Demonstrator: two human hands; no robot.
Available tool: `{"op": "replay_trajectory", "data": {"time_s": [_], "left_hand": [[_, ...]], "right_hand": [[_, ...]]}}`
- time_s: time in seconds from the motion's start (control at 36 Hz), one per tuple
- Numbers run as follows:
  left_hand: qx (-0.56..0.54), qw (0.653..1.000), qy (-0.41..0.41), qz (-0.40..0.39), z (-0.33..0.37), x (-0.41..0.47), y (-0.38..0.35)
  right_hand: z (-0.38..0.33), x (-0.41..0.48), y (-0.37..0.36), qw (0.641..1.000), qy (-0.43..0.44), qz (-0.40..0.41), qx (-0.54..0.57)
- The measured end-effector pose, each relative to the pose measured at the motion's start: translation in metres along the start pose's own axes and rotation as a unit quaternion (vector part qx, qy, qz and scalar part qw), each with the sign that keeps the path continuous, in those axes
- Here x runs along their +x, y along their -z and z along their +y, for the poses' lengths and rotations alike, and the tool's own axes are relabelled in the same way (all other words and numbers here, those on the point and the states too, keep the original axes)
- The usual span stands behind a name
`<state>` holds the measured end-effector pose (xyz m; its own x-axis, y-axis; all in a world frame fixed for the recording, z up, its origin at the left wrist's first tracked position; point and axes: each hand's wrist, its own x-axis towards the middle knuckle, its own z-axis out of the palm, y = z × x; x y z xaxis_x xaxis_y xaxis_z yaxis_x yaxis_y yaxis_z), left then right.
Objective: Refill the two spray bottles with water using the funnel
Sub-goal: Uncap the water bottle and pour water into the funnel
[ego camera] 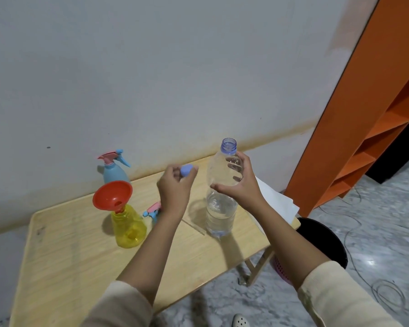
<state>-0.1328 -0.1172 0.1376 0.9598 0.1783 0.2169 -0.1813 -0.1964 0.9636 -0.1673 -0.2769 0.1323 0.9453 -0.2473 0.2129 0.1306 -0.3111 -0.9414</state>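
Head view, looking down on a light wooden folding table [69,251] set against a grey wall.

Right hand [240,182] wraps the upper body of a clear water bottle [221,208], thumb in front, fingers seen through the plastic behind. Bottle stands upright on the table, mouth uncapped, about half full or less.

Left hand [175,185] is raised just left of the bottle, fingers curled, pinching a small blue cap [186,170] at the fingertips.

Yellow spray bottle [128,228] stands on the table to the left of the hands, its neck open. Red funnel [112,195] sits in that neck, tilted a little to the left. Water level inside the yellow bottle cannot be told.

A pink-and-blue spray head [152,210] lies on the table just beside the yellow bottle, partly hidden by the left forearm.

Blue spray bottle [115,173] stands at the back near the wall, behind the funnel, its spray head fitted.

White paper [279,199] lies at the table's right edge, behind the right hand.
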Motion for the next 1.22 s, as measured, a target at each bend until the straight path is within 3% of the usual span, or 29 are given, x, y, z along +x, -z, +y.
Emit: {"op": "replay_trajectory", "data": {"time_s": [0.17,0.31,0.58,0.72,0.83,0.97,1.08,1.22], "left_hand": [[0.121,0.981,0.142,-0.045,-0.119,-0.055,0.013],[0.191,0.974,0.07,-0.095,-0.169,-0.085,0.02],[0.279,0.954,0.072,-0.082,-0.197,-0.093,0.014],[0.214,0.971,0.099,-0.036,-0.179,-0.095,0.005],[0.119,0.992,0.025,0.027,-0.134,-0.087,-0.011],[-0.009,0.998,-0.056,-0.013,-0.048,-0.071,-0.041],[0.041,0.995,-0.074,-0.061,-0.006,-0.065,-0.058],[0.053,0.996,-0.055,-0.039,-0.002,-0.058,-0.059]], "right_hand": [[0.003,0.002,-0.001,1.0,0.006,-0.002,0.0],[0.003,-0.001,-0.002,1.0,0.02,0.005,0.001],[0.008,-0.005,0.0,0.999,0.033,-0.011,0.03],[0.024,-0.01,0.009,0.996,0.024,-0.061,0.054],[0.052,-0.014,0.013,0.993,0.011,-0.108,0.047],[0.081,-0.014,0.001,0.99,-0.024,-0.136,0.022],[0.087,-0.01,-0.01,0.993,-0.028,-0.109,0.023],[0.091,-0.008,-0.013,0.995,0.01,-0.094,0.014]]}}
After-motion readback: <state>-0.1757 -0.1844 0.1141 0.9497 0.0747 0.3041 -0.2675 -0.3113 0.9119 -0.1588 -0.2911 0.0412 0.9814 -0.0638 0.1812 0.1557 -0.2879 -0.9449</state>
